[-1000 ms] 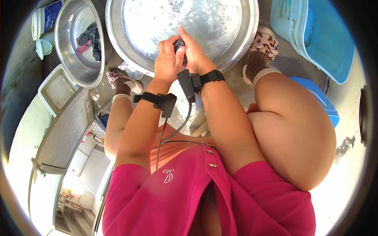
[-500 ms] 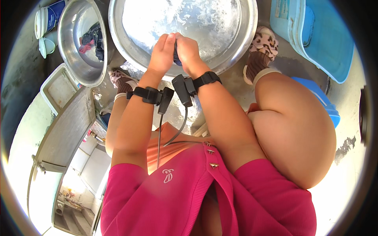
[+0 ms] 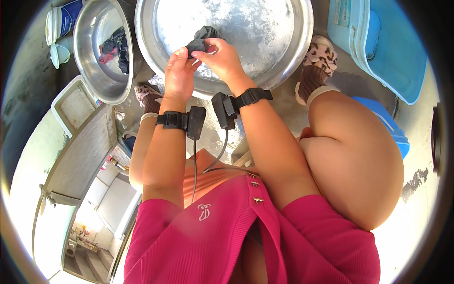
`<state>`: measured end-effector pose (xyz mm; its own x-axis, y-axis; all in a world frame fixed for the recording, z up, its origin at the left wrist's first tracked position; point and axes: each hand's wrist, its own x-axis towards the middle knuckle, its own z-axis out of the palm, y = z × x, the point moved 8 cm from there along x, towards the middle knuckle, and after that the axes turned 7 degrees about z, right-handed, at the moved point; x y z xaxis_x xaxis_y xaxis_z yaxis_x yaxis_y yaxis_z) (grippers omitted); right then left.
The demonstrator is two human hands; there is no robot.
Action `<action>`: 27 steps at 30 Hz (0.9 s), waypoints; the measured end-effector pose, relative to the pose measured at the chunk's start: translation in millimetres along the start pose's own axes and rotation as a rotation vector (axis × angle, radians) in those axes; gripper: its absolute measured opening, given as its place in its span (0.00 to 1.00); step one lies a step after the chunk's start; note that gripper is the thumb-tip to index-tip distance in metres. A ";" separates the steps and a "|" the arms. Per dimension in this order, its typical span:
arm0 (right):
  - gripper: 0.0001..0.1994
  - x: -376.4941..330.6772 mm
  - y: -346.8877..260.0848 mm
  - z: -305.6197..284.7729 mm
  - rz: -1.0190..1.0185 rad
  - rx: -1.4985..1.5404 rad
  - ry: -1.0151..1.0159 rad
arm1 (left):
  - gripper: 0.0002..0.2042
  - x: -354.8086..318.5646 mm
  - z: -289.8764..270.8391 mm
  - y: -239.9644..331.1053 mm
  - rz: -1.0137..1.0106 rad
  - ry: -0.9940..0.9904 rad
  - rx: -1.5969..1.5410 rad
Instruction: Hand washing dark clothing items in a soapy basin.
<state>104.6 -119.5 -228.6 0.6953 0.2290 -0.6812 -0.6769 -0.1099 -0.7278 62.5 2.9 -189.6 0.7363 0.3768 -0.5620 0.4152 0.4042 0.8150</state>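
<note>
A small dark grey cloth [image 3: 202,37] is bunched up between my hands, and its exact kind cannot be made out. My right hand [image 3: 223,61] pinches it between thumb and fingers from the right. From the left, the closed fingertips of my left hand [image 3: 179,75] grip its lower left end. Both hands are above the near part of a large round metal basin [image 3: 302,35], which contains sudsy water. Each of my wrists wears a black strap with a small cabled device.
At the left stands a smaller metal basin [image 3: 85,52] with dark and reddish cloths [image 3: 115,49]. A white and blue bucket [image 3: 56,26] sits beyond it. A light blue tub [image 3: 402,66] is at the right, above a blue plastic item [image 3: 395,132]. My slippered feet flank the large basin.
My hands were pressed tightly together with the cloth mostly hidden. They have drawn apart slightly, and the cloth now shows above and between my fingers.
</note>
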 end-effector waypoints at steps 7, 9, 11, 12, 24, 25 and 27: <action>0.19 0.4 8.2 0.2 0.187 0.192 -0.078 | 0.09 -5.5 -2.2 13.6 0.152 -0.020 0.481; 0.18 -1.9 11.7 4.2 0.273 0.549 -0.134 | 0.07 1.2 -9.2 6.3 0.162 -0.077 0.721; 0.18 -4.9 10.5 10.1 0.325 0.653 -0.147 | 0.06 5.2 -18.9 4.9 0.171 0.008 0.763; 0.18 -6.5 9.0 18.4 0.335 0.678 -0.226 | 0.05 7.4 -22.6 5.0 0.120 0.020 0.947; 0.13 1.2 14.9 -8.7 0.268 -0.174 0.063 | 0.16 -13.7 13.3 7.4 0.006 -0.042 0.322; 0.11 -0.2 26.5 -4.3 0.411 -0.222 -0.026 | 0.16 -12.6 11.0 4.5 0.007 -0.042 0.322; 0.12 -7.2 24.5 4.4 0.481 -0.110 -0.117 | 0.18 -7.6 -5.0 -4.5 0.004 -0.024 0.843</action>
<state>82.0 -119.6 -241.2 0.2749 0.2339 -0.9326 -0.8801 -0.3293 -0.3420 52.4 2.4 -189.8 0.7460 0.3550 -0.5634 0.6652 -0.3580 0.6553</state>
